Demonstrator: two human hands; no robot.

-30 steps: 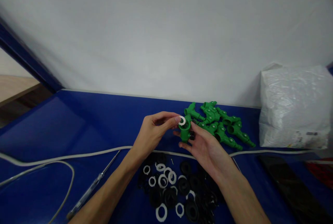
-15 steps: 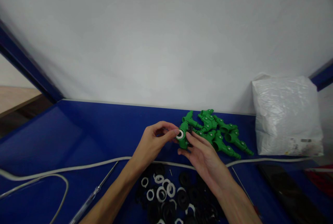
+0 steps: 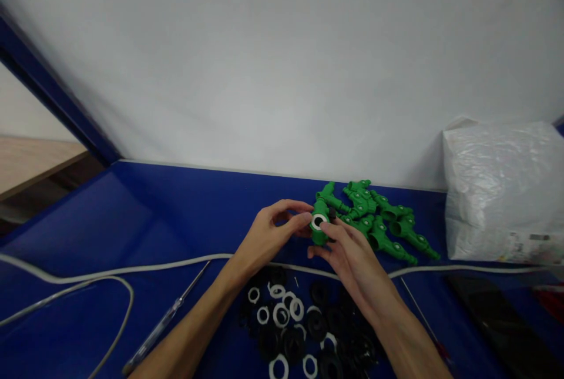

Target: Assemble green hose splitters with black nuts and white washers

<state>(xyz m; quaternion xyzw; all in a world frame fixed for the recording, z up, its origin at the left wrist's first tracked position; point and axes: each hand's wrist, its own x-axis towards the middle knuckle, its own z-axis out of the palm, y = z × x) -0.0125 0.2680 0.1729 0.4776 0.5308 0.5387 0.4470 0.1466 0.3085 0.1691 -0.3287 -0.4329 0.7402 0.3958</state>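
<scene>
Between my two hands is a green plastic pipe fitting (image 3: 320, 239), held above the blue table. A white ring (image 3: 314, 226) with a dark centre sits at its near-facing opening. My left hand (image 3: 282, 226) pinches the fitting from the left, thumb at the ring's edge. From the right, my right hand (image 3: 346, 244) grips it, with the thumb on the ring's lower right and other fingers around the back. A small black part (image 3: 332, 213) shows beside the fitting near my right fingers. Right behind lie several more green fittings (image 3: 383, 244) in a pile.
Loose white rings (image 3: 281, 315) and black rings (image 3: 317, 325) lie below my hands. A white cable (image 3: 176, 265) crosses the blue table (image 3: 176, 214). One screwdriver (image 3: 170, 314) lies left, a thin rod (image 3: 416, 302) right. A white plastic package (image 3: 506, 191) stands at the wall, near a dark flat object (image 3: 493, 320).
The whole view has shifted slightly, so things appear further right. Both hands still hold the green fitting; my right thumb now lies further over the white ring.
</scene>
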